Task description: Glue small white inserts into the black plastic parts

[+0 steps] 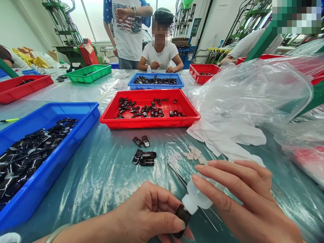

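Note:
Low in the view, my left hand (154, 212) is closed around a small glossy black plastic part (182, 217), pinched between thumb and fingers. A translucent white squeeze bottle (202, 194) lies tilted in my right hand (243, 199), with the fingers stretched along it. Its cap end meets the upper edge of the black part; whether they touch, I cannot tell. Metal tweezers (178, 173) rest on the table, partly behind the bottle. Beyond them are small white bits (174, 157) and a few pale beige pads (194, 154). Several black parts (144, 155) lie further left.
A red tray (149, 125) of black parts stands ahead, with a blue tray (155, 87) behind it. At left is a large blue tray (76, 141) full of black parts. Clear plastic sheeting (253, 91) and white cloth (227, 138) lie at right. Another person (160, 54) sits opposite.

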`<state>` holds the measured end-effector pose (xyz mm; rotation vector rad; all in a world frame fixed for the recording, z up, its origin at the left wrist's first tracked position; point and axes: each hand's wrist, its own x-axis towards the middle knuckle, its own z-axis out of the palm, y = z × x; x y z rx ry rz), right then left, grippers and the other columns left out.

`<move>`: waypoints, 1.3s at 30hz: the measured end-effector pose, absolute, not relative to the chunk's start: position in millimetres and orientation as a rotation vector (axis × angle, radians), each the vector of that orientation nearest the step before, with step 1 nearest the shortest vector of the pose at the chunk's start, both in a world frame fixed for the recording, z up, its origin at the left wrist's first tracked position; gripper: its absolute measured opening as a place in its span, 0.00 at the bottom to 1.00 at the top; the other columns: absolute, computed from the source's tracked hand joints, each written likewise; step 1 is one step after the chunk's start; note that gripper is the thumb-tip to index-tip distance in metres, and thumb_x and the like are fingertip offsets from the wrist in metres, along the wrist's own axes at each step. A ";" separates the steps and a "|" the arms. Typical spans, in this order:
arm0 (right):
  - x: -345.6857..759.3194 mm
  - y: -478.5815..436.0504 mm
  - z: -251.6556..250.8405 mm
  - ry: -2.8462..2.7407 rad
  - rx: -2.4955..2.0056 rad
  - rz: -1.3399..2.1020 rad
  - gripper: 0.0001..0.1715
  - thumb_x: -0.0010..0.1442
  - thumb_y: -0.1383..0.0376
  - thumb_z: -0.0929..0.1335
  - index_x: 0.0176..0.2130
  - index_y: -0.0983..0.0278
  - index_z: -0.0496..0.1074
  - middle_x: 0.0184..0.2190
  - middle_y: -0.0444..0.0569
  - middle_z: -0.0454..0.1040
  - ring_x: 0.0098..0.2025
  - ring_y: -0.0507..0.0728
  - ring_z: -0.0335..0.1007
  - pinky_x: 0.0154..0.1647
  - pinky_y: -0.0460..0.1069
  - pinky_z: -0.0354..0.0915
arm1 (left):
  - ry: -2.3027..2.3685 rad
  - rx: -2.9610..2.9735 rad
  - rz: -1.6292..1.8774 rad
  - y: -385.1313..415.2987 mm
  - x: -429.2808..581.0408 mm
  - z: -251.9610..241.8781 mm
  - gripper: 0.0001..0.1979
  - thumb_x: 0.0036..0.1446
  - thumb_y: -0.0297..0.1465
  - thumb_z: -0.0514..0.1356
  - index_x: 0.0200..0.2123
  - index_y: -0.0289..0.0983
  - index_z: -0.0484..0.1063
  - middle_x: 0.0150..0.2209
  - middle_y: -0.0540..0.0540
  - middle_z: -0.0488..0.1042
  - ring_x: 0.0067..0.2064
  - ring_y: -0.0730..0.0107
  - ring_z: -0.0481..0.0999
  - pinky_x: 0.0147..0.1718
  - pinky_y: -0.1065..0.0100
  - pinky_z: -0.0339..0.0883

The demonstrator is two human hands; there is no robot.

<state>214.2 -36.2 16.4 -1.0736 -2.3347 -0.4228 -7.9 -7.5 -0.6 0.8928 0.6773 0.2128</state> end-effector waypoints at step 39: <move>214.2 -22.7 13.3 -2.209 -1.149 -0.346 0.19 0.59 0.77 0.60 0.45 0.61 0.68 0.42 0.48 0.74 0.47 0.56 0.66 0.46 0.53 0.60 | 0.682 0.851 0.304 -8.9 -4.3 1.3 0.11 0.45 0.33 0.66 0.33 0.32 0.78 0.32 0.43 0.77 0.30 0.76 0.74 0.28 0.77 0.67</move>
